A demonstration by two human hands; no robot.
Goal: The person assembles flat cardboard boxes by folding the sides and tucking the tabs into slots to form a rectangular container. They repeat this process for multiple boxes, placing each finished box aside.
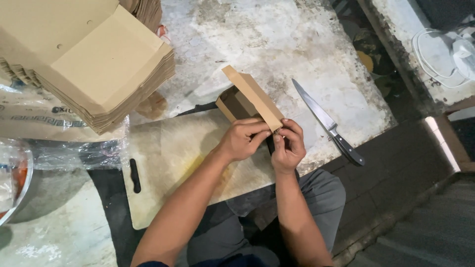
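A small brown cardboard box (243,101), partly folded with its lid flap raised, sits between my two hands over a pale cutting board (168,158). My left hand (242,139) grips the box's near side with fingers curled over the edge. My right hand (288,144) pinches the near right corner of the box between thumb and fingers. Both hands touch each other at that corner.
A thick stack of flat brown cardboard blanks (94,59) lies at the upper left on plastic wrap. A kitchen knife (326,121) with a black handle rests right of the box on the worn white table (277,44). A metal bowl (12,183) is at the left edge.
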